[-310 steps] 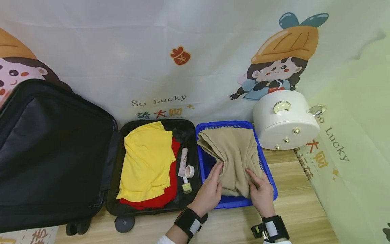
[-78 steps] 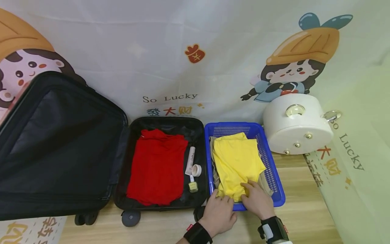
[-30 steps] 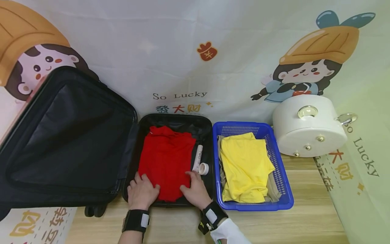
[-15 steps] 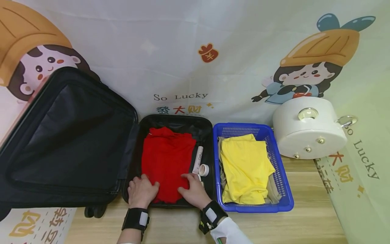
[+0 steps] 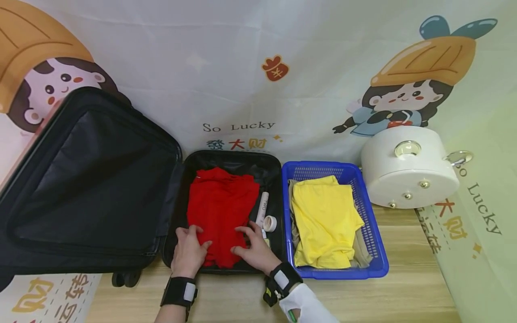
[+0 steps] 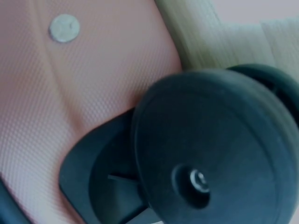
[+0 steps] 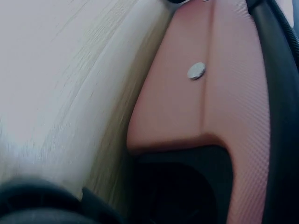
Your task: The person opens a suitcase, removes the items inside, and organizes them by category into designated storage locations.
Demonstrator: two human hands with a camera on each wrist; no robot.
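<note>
Both hands are at the near end of a folded red garment (image 5: 224, 202) in the black-lined suitcase (image 5: 252, 161). My left hand (image 5: 189, 251) grips its near left side with curled fingers and thumb. From the near right, my right hand (image 5: 256, 249) holds the opposite side in the same way, bunching the cloth slightly between the two hands. Right of the garment lie a white tube (image 5: 262, 208) and a small round jar (image 5: 269, 223). A little bottle (image 5: 266, 242) is partly hidden by my right hand. Neither wrist view shows fingers.
A blue basket (image 5: 381, 264) at the right holds a folded yellow garment (image 5: 323, 220) over a beige one (image 5: 362, 251). Behind it stands a white pot-shaped case (image 5: 408, 172). The suitcase lid (image 5: 93, 179) leans open at the left. Wrist views show a pink shell (image 7: 201, 112) and wheel (image 6: 224, 149).
The beige and then the yellow garment came to lie in the basket. Both hands moved left to the red garment. In the last second its sides drew slightly inward and the fingers curled more.
</note>
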